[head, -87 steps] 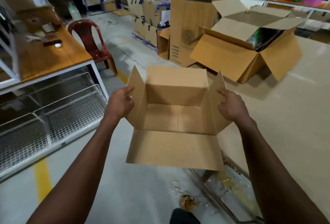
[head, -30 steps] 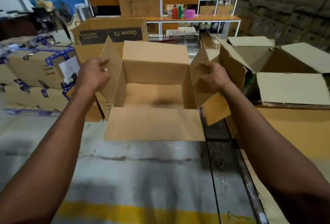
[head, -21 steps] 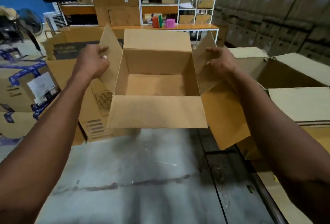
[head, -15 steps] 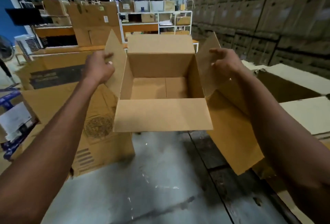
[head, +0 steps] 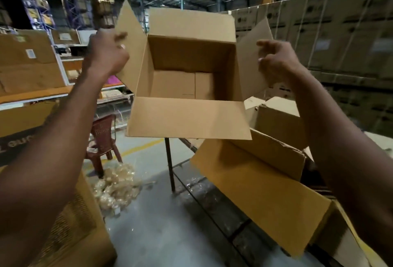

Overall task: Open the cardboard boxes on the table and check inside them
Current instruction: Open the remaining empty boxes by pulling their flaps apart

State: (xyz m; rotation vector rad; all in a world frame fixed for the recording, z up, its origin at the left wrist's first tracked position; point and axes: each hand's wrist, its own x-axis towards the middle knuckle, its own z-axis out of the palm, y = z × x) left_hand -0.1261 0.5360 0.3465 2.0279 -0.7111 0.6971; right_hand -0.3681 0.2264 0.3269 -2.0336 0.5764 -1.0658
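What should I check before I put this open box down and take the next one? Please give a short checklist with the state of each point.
1. All four flaps of the held box open: ok.
2. Inside visible and nothing in it: ok, only the bare bottom shows.
3. Left hand grips the left flap: ok.
4. Right hand holds the right flap: cannot tell, the fingers look loose.
5. Free place to set it down: cannot tell.
6. Next box on the table already open: ok.

Box (head: 187, 88) interior open from above; side flaps (head: 131, 47) flank opening.
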